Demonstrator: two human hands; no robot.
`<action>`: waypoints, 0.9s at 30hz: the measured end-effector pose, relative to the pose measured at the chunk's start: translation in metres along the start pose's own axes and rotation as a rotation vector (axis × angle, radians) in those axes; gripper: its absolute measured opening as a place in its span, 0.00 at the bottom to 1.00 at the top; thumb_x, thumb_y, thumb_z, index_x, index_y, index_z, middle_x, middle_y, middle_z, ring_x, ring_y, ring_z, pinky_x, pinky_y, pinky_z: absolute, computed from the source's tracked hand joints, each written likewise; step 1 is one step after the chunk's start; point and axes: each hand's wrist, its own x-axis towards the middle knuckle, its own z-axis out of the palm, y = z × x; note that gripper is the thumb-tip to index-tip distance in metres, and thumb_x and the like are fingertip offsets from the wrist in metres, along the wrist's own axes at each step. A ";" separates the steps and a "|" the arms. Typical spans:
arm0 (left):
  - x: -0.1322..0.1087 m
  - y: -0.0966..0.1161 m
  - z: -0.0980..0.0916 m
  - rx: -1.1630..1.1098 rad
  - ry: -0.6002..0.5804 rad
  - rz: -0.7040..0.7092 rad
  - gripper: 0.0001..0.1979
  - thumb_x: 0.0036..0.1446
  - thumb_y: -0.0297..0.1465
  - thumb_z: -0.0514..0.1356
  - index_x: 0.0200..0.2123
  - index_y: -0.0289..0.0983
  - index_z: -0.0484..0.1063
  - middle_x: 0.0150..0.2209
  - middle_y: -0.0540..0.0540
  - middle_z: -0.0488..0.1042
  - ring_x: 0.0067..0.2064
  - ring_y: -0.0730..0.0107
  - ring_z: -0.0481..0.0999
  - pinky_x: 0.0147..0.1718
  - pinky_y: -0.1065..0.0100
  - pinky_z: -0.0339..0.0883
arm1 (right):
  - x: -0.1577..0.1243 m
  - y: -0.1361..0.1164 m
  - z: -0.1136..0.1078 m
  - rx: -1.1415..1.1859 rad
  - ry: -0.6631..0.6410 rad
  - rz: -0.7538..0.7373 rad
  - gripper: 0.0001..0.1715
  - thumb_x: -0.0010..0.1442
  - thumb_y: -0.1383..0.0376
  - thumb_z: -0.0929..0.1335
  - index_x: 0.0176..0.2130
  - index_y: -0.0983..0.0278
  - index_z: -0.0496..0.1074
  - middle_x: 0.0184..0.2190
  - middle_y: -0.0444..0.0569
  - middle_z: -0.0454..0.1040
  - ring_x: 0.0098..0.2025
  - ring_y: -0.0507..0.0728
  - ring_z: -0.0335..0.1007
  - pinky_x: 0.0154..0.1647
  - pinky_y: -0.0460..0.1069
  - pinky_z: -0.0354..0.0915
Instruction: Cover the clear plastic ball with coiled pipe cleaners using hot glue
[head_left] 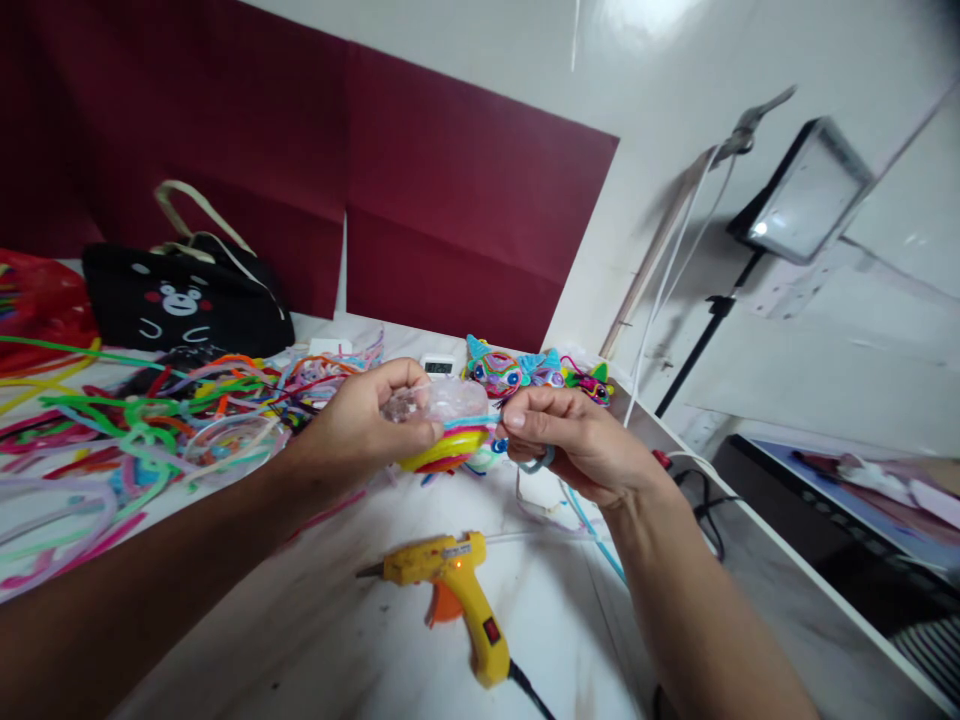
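My left hand (379, 420) is closed round a clear, rounded plastic piece (461, 397) with yellow, red and light blue bands on its lower side. A light blue pipe cleaner (472, 421) runs along the piece toward my right hand (559, 430), whose thumb and fingertips are pinched on its end. Below those fingers shows a grey-blue loop (537, 462); what it belongs to is hidden. Another light blue strand (600, 545) hangs below my right hand. Nearer to me, a yellow glue gun (450, 580) lies on the white table, its small orange light lit.
Tangled pipe cleaners (150, 430) cover the table's left side, around a clear round container (236, 440). A black bag (187, 300) stands behind them. Colourful animal-like crafts (499, 370) and a small digital display (437, 365) sit at the back. A lamp (810, 190) stands right.
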 end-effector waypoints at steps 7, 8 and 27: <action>0.001 -0.002 -0.002 -0.013 -0.017 -0.012 0.14 0.39 0.32 0.65 0.26 0.39 0.61 0.20 0.59 0.62 0.21 0.80 0.59 0.19 0.77 0.53 | 0.002 -0.002 0.005 -0.194 0.182 -0.070 0.14 0.40 0.60 0.80 0.21 0.65 0.77 0.17 0.39 0.69 0.22 0.47 0.56 0.25 0.46 0.55; 0.001 -0.002 -0.002 -0.024 -0.025 -0.011 0.14 0.39 0.32 0.65 0.26 0.39 0.61 0.20 0.59 0.62 0.21 0.80 0.59 0.19 0.76 0.53 | 0.002 -0.002 0.007 -0.200 0.199 -0.075 0.13 0.40 0.61 0.80 0.21 0.65 0.77 0.17 0.39 0.69 0.22 0.47 0.57 0.26 0.46 0.56; -0.001 -0.011 -0.006 -0.171 -0.078 -0.004 0.16 0.44 0.33 0.68 0.28 0.40 0.62 0.22 0.55 0.66 0.21 0.76 0.63 0.20 0.73 0.57 | 0.002 0.004 0.015 -0.265 0.307 -0.143 0.13 0.39 0.63 0.81 0.20 0.64 0.75 0.20 0.43 0.73 0.24 0.50 0.63 0.28 0.48 0.59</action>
